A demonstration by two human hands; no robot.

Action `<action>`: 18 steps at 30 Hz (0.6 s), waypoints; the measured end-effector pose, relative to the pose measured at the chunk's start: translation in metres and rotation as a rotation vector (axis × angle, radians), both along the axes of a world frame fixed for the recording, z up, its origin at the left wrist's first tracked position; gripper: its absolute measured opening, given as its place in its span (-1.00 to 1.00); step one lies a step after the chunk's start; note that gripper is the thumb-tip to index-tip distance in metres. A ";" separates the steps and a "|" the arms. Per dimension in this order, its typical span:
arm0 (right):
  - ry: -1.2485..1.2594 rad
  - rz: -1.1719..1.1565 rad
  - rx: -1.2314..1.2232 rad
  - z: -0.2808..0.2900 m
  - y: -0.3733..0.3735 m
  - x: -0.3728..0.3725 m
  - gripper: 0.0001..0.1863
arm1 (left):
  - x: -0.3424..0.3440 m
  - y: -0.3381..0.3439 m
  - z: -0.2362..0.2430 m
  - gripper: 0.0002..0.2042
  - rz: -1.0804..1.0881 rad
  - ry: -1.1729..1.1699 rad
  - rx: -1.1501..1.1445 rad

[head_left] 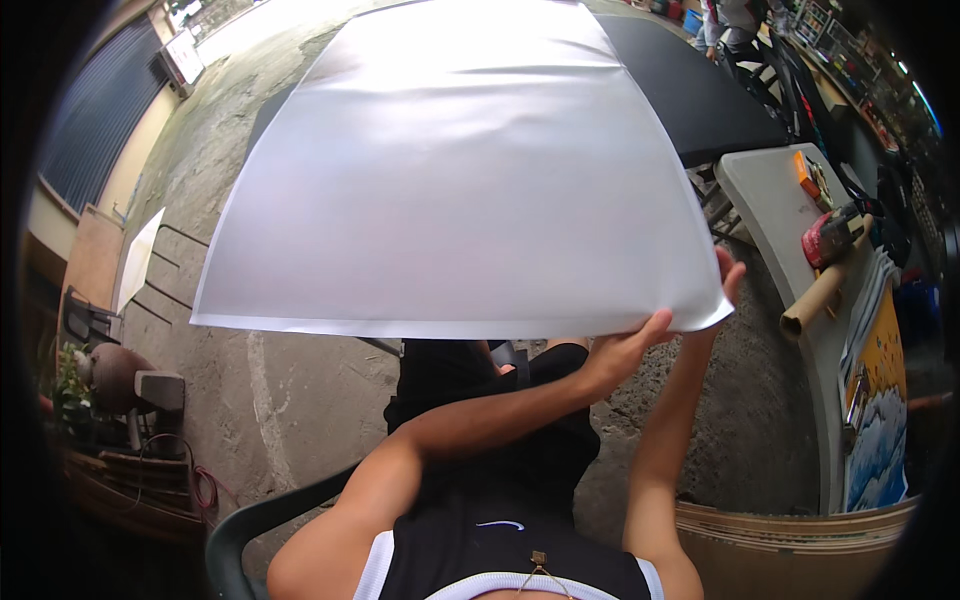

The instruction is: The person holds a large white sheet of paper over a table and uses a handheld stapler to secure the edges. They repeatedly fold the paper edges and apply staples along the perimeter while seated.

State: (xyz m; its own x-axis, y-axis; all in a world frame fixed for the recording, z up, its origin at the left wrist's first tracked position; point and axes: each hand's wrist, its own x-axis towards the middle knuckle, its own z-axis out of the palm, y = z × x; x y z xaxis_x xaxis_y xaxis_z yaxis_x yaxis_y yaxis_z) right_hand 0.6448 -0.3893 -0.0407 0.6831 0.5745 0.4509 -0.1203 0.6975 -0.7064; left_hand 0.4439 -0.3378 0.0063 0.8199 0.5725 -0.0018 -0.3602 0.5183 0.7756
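Seated in a dark green chair point(235, 530), in a black sleeveless top point(500, 490) trimmed in white, beside layered brown boards point(790, 550) at lower right. Crossing the left forearm over the body and pinching, with the left hand point(615, 360), the near edge of a large silvery-white sheet point(450, 200), thumb on top, close to its right corner. Reaching with the right hand point(730, 275) to that same corner, partly behind it, fingers in sight past the right edge; too hidden to tell whether grasping or merely supporting. Spread out beyond the lap and stretching away over a dark table point(690, 90), creased across the far half, bright with glare at the far end. To the right, on a pale grey side table point(760, 180): a brown cardboard tube point(815, 305), a colourful print point(885, 390) and a red-and-black object point(830, 235). To the left, above concrete ground point(320, 430), a round brown pot point(122, 378). Farther off, another person point(738, 20) at upper right and a dark ribbed shutter point(110, 110) at upper left.
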 end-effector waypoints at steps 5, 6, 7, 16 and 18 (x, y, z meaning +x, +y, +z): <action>0.380 -0.500 -0.998 -0.137 -0.093 -0.045 -0.55 | -0.065 0.040 -0.024 -0.64 -0.122 -0.048 0.286; 0.405 -0.387 -0.906 -0.142 -0.083 -0.080 -0.54 | -0.100 0.052 -0.034 -0.55 0.026 -0.111 0.258; 0.436 -0.246 -0.816 -0.139 -0.073 -0.108 -0.50 | -0.139 0.067 -0.041 -0.46 0.118 -0.045 0.140; 0.191 -0.158 -0.269 0.034 0.045 -0.219 -0.68 | -0.317 0.163 0.016 -0.65 1.060 0.335 0.046; 0.142 -0.124 -0.333 0.030 0.045 -0.206 -0.76 | -0.314 0.166 0.000 -0.73 1.091 0.213 0.123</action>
State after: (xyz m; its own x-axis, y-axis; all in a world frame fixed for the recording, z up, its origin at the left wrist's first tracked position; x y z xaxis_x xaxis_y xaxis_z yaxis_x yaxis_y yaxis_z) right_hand 0.4385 -0.3440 -0.0109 0.7987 0.5829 0.1495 -0.1625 0.4482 -0.8791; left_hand 0.1295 -0.1714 0.0062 -0.1318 0.9910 0.0239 -0.4290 -0.0787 0.8999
